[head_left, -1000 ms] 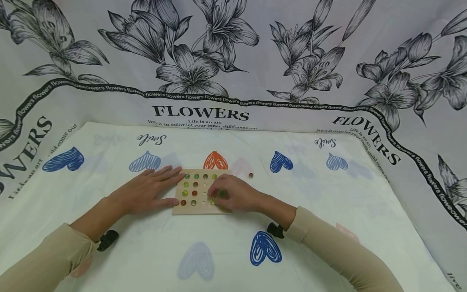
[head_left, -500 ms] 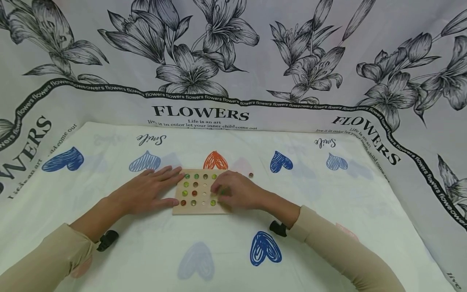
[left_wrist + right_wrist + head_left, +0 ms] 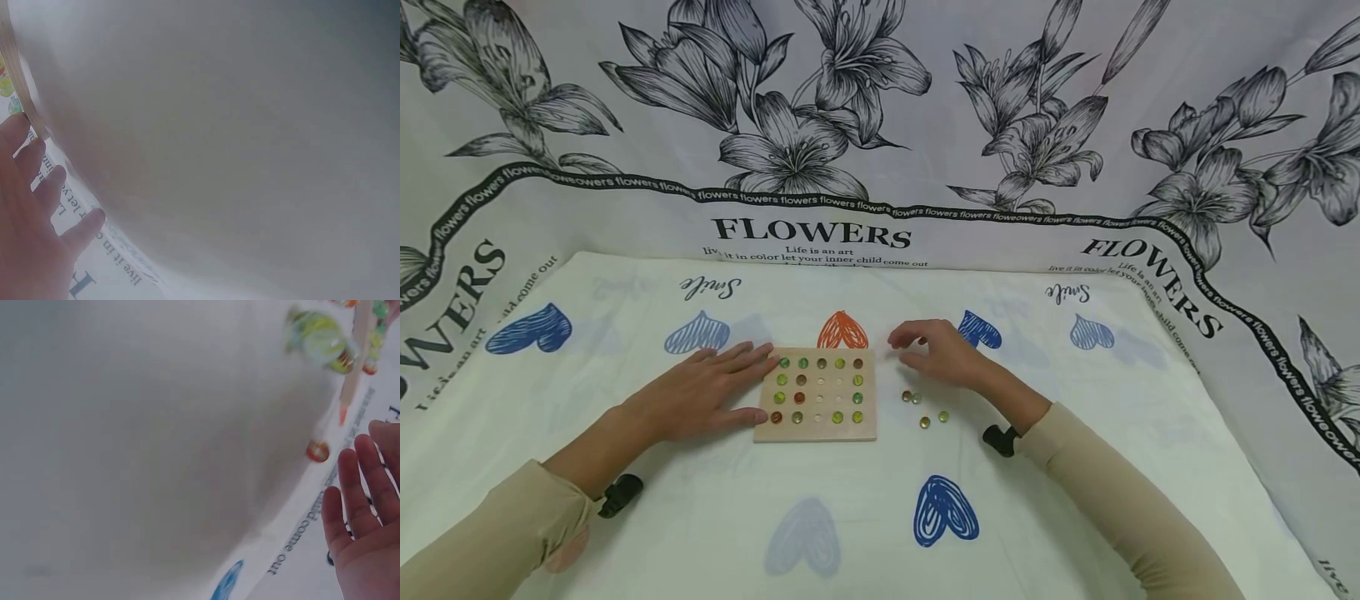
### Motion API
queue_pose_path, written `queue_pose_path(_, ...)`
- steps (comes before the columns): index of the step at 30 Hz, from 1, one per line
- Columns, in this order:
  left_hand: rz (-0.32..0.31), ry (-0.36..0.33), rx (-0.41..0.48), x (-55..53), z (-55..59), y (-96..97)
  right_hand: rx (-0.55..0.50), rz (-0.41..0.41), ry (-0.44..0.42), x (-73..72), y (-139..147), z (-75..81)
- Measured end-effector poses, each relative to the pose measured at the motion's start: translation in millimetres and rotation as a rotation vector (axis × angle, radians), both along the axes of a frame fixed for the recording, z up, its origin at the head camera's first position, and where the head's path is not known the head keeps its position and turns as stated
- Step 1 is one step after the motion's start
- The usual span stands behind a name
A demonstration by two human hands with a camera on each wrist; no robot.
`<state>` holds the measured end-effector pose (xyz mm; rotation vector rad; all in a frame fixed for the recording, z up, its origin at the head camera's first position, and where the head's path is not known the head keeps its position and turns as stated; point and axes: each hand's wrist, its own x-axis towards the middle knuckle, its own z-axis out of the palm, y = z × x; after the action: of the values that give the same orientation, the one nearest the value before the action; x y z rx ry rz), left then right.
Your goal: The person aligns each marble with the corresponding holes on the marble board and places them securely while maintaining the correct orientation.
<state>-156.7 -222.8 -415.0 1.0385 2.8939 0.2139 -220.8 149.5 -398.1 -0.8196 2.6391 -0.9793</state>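
A pale wooden board with rows of round holes lies on the cloth, most holes filled with green, yellow and reddish-brown glass marbles. Holes near its middle show white. My left hand rests along the board's left edge, fingers spread and thumb at the near-left corner. To the board's right, my right hand hovers over the cloth, fingers loosely extended. In the right wrist view a reddish-brown marble lies on the cloth a little away from those fingertips.
Several loose marbles lie between the board and the right forearm, among them a yellow-green marble and an amber marble. White cloth with printed hearts covers the table. A flower-printed curtain stands behind it.
My right hand has moved off the board to the right and away, uncovering the board's right columns and several loose marbles. It now covers the lone brown marble's spot. The left hand stays put.
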Motion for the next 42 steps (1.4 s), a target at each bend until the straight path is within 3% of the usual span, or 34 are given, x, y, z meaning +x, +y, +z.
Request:
queue_pose_path(11,-0.002,-0.008,-0.003,-0.6,0.1,0.7,0.011,-0.011,-0.082,-7.1,19.1,-8.4)
queue_pose_path(33,0.003,-0.013,0.001,0.0,0.0,0.5,0.044,0.015,-0.065,-6.9,21.5,-13.2)
queue_pose_path(42,-0.001,-0.005,-0.001,-0.4,-1.5,0.1,0.027,0.024,-0.058,-5.6,9.3,-11.3)
